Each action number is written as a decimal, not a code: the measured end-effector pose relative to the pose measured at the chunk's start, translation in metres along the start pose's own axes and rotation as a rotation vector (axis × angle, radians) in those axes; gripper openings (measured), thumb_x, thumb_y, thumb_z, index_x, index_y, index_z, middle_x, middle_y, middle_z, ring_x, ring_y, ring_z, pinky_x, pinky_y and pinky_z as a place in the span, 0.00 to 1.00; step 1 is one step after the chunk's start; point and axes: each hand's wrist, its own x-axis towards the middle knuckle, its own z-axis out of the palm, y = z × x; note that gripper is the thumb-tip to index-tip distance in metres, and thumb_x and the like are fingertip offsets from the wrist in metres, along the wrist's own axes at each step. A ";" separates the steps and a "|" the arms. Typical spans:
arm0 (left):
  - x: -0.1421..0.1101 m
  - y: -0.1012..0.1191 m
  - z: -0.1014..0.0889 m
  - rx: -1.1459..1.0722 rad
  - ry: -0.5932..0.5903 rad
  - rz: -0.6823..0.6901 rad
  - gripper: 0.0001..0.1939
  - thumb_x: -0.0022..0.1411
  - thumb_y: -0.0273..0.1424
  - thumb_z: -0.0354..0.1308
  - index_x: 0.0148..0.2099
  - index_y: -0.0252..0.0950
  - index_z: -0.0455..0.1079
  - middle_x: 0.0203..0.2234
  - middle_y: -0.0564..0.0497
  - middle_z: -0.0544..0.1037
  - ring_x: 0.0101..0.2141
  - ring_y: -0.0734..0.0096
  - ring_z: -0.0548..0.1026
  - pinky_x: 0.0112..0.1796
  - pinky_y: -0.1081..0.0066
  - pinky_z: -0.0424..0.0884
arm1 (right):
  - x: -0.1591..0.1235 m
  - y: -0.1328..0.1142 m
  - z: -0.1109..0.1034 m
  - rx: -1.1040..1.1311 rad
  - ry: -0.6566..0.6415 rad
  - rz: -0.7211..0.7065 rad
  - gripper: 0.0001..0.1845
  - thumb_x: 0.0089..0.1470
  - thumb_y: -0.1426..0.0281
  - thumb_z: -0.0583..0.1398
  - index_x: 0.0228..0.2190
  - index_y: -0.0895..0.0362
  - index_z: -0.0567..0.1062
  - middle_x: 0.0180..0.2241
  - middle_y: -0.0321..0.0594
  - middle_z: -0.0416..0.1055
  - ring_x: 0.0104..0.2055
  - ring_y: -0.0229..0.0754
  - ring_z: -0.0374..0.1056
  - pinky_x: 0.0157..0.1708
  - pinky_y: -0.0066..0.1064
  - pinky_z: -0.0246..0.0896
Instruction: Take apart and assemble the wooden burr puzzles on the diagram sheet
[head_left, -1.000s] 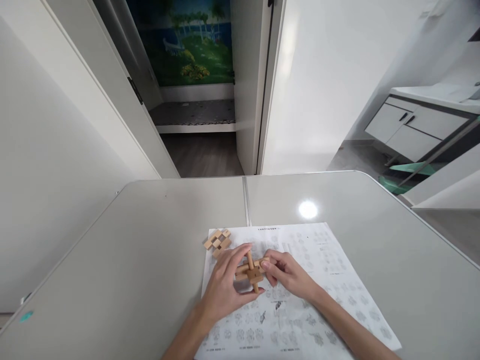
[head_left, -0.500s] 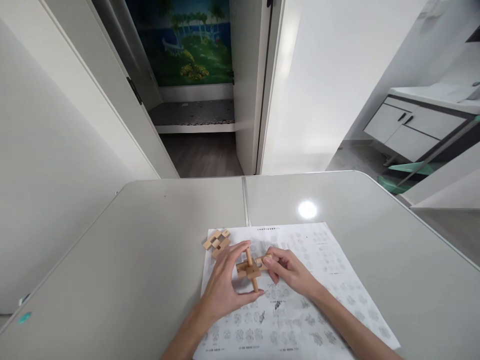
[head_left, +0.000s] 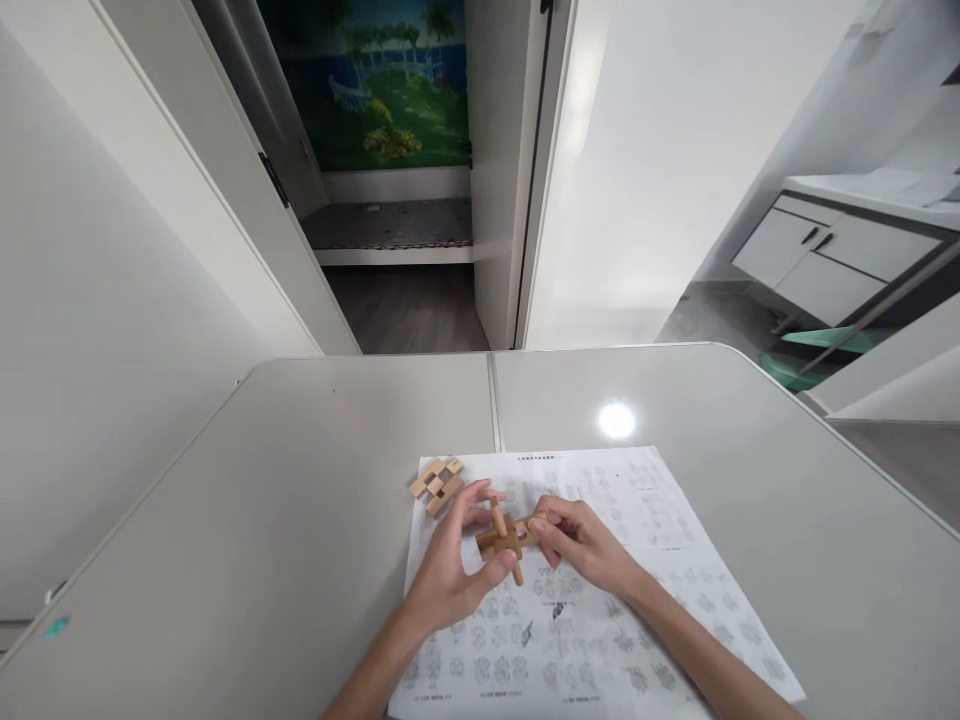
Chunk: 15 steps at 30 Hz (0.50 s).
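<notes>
A small wooden cross-shaped puzzle (head_left: 507,537) of interlocked sticks is held between both my hands just above a printed sheet (head_left: 645,530). My left hand (head_left: 450,565) curls round its left side, thumb and fingers pinching the sticks. My right hand (head_left: 581,545) grips the right end of a horizontal stick with its fingertips. A second wooden puzzle (head_left: 436,481), a flat lattice of short sticks, lies on the sheet's far left corner, a little beyond my left hand.
The sheet lies on a grey table (head_left: 300,500) with a seam down its middle. An open doorway (head_left: 397,200) lies beyond the far edge. White cabinets (head_left: 832,260) stand at the right.
My left hand has drawn back slightly, its fingers curling closer round the cross puzzle. The puzzle has tilted a little. My right hand stays on the right stick.
</notes>
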 end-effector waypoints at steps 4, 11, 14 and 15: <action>0.000 0.000 0.000 0.012 0.127 0.014 0.31 0.68 0.47 0.63 0.68 0.49 0.58 0.62 0.42 0.71 0.55 0.49 0.76 0.59 0.45 0.69 | 0.000 -0.001 0.001 -0.010 -0.027 0.005 0.25 0.70 0.50 0.58 0.26 0.52 0.67 0.18 0.31 0.66 0.20 0.36 0.54 0.22 0.31 0.46; 0.008 0.001 -0.008 -0.041 0.403 0.070 0.23 0.72 0.51 0.57 0.61 0.45 0.65 0.60 0.43 0.71 0.59 0.52 0.74 0.61 0.50 0.68 | 0.000 -0.002 0.001 0.009 -0.039 0.014 0.27 0.69 0.50 0.60 0.24 0.53 0.68 0.17 0.32 0.67 0.20 0.36 0.54 0.22 0.31 0.46; 0.011 0.001 -0.011 0.094 0.519 0.095 0.21 0.73 0.47 0.58 0.61 0.45 0.65 0.59 0.43 0.71 0.59 0.53 0.73 0.61 0.50 0.69 | 0.001 -0.003 -0.003 0.062 0.004 0.028 0.27 0.69 0.49 0.60 0.24 0.52 0.68 0.17 0.31 0.66 0.21 0.37 0.54 0.25 0.33 0.48; 0.011 0.000 -0.011 0.162 0.540 0.106 0.20 0.72 0.45 0.59 0.61 0.45 0.65 0.59 0.43 0.71 0.58 0.54 0.73 0.60 0.50 0.70 | 0.002 -0.003 -0.005 0.083 0.027 0.034 0.27 0.69 0.49 0.59 0.24 0.52 0.68 0.17 0.31 0.66 0.21 0.38 0.54 0.26 0.33 0.49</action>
